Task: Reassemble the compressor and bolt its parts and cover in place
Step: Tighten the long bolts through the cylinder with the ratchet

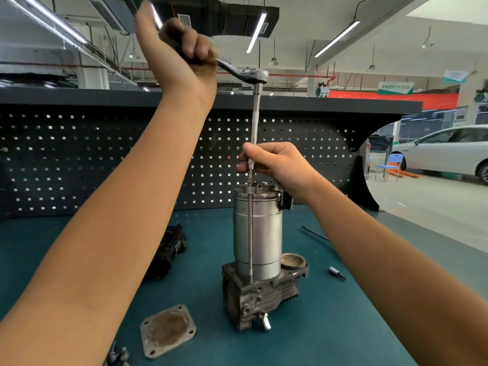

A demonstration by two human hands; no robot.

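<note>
Steel-grey compressor (257,233) stands on the teal bench (343,326), long axis vertical. My right hand (272,162) pinches the upright extension bar (255,120) above it; my left hand (184,51) clenches the ratchet (245,73). Cover plate (167,331) lies flat nearby.

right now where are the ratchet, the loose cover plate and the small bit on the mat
ratchet (254,75): head view, on its round head
cover plate (167,330): head view, on its rusty middle
small bit (335,271): head view, on its silver shank
</note>
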